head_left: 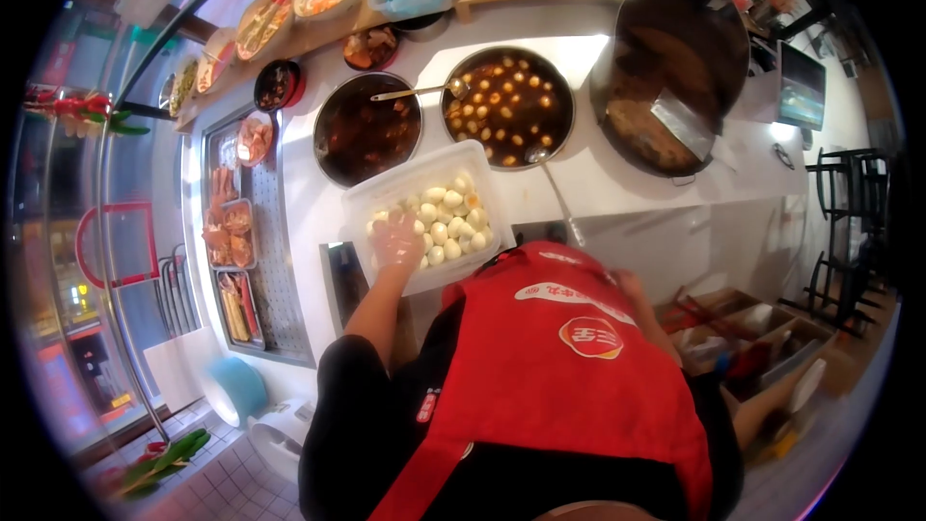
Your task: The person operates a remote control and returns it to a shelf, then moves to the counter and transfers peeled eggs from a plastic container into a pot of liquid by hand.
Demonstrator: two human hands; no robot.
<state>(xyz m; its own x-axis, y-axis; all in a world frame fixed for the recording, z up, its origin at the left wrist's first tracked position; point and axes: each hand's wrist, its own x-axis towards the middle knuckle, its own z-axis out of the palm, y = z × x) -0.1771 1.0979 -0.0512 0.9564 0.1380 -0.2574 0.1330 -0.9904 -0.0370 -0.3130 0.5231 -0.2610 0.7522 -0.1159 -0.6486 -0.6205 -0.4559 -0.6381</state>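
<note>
Red apron (579, 347) close up, right of the left hand (396, 239). Well right and beyond, deep dark pot (666, 68); nearer, egg pot (526, 121) and, straight beyond the hand, dark-broth pot (338, 130). Around the fingers, translucent tub (359, 201). Long ladle (569, 212) right of the tub. Under and right of the hand, peeled eggs (453, 225), pale, smooth, tan-patched, heaped. Left fingers lowered among them, grip impossible to tell; right hand hidden.
</note>
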